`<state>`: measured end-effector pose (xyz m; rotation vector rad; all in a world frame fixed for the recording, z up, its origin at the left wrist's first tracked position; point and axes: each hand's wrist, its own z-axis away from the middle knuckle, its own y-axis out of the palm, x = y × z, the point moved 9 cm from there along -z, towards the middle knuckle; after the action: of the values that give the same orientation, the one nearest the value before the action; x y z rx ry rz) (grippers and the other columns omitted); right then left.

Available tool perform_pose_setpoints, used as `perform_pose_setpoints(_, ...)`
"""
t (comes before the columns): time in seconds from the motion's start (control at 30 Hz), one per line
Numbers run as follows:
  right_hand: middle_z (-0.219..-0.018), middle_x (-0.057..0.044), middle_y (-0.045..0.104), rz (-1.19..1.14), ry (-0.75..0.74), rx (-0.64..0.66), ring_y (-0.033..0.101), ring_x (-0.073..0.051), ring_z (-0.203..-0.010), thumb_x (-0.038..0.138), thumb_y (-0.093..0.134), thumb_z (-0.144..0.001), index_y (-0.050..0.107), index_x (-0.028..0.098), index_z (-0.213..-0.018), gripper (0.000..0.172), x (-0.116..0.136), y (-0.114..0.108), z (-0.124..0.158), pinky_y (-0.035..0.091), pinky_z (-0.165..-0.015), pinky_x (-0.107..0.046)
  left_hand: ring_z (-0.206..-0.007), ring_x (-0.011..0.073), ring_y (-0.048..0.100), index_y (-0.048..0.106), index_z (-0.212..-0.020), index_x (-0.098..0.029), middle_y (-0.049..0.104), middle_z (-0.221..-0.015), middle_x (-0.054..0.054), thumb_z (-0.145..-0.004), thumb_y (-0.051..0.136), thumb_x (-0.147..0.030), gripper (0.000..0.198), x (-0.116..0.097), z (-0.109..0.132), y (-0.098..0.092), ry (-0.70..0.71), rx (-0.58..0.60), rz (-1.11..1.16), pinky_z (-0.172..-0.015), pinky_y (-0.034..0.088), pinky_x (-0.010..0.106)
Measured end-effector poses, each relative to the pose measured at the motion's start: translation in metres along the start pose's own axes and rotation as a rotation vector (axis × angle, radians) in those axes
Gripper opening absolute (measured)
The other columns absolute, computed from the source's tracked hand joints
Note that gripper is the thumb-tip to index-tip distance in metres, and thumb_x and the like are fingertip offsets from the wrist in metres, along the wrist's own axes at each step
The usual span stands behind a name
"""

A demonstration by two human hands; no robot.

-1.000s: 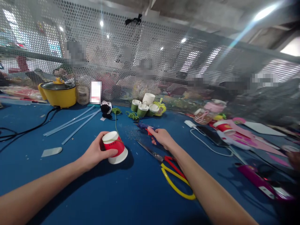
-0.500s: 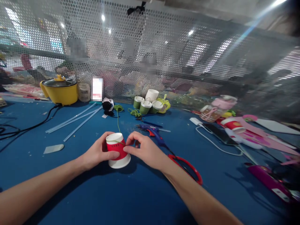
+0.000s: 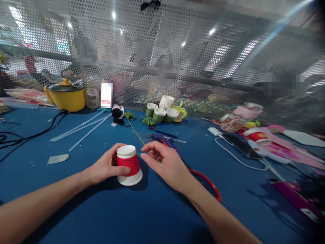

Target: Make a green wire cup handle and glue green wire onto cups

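An upside-down red and white paper cup (image 3: 133, 166) rests on the blue table in front of me. My left hand (image 3: 108, 162) grips its left side, thumb across the red band. Green yarn (image 3: 127, 156) circles the cup near its upper end. My right hand (image 3: 162, 161), just right of the cup, pinches this yarn between thumb and forefinger and holds it stretched out from the cup. From those fingers the strand runs back to a small green yarn bundle (image 3: 129, 116).
Behind my right hand lie a blue glue gun (image 3: 162, 138) and red-handled scissors (image 3: 207, 179). Green-wrapped cups (image 3: 159, 115) stand at the back. Clear glue sticks (image 3: 78, 130) and a yellow electric pot (image 3: 66, 96) are on the left. A phone (image 3: 242, 145) with a white cable lies right.
My right hand has moved right, away from the cup, drawing the yarn out. The strand to the bundle now slants toward my right fingers. My left hand keeps its hold on the cup.
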<state>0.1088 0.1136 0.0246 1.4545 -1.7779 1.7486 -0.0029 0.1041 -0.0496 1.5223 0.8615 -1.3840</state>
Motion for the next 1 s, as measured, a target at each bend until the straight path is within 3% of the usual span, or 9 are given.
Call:
perform_pose_setpoints(0.27,-0.054,0.004,0.042,0.132,-0.111,-0.057,0.038,-0.007,-0.049,0.020,0.052,-0.077,0.056,0.017,-0.070,0.009,0.010,-0.006,0.002,0.033,-0.046,-0.018,-0.083,0.0183,0.052,0.042,-0.101,-0.018,0.055,-0.090,0.003,-0.057,0.071,-0.026,0.053,-0.001,0.000,0.002,0.007,0.015,-0.031,-0.077,0.039,0.034)
perform_pose_setpoints(1.0,-0.056,0.004,0.045,0.113,-0.095,-0.022,0.041,-0.008,-0.052,0.021,0.049,-0.078,0.053,0.017,-0.070,0.010,0.001,0.003,-0.001,0.035,-0.050,-0.020,-0.084,0.0169,0.051,0.040,-0.106,-0.019,0.055,-0.094,0.003,-0.059,0.071,-0.023,0.056,0.000,0.003,0.007,0.007,0.080,-0.016,-0.076,0.039,0.032)
